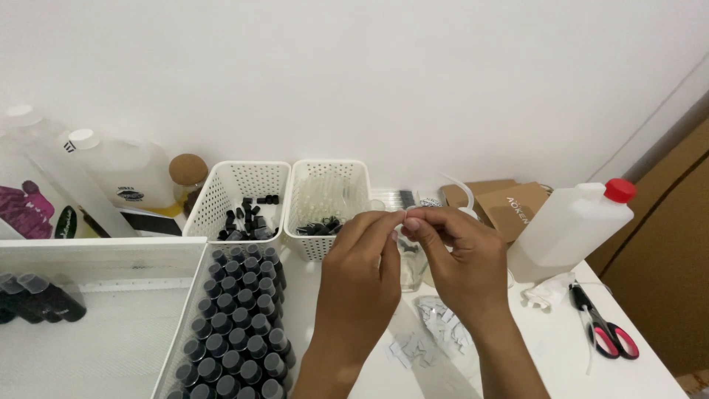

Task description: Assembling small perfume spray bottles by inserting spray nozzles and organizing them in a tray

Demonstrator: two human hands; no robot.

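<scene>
Both hands, left hand [360, 277] and right hand [459, 267], fingertips pinched on small white sticker [399, 219] above small clear glass bottle [411, 260]; peeling judged underway, steady placement needed.

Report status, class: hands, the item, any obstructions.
Left hand and right hand pinch a small white piece together. Small clear bottle directly below. Nothing in the way.

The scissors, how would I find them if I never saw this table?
Look at the white table and go to its right edge, past the person's right hand. Just below the white plastic bottle with the red cap lie the scissors, closed. Nothing else nearby has pink-and-black handles.
</scene>
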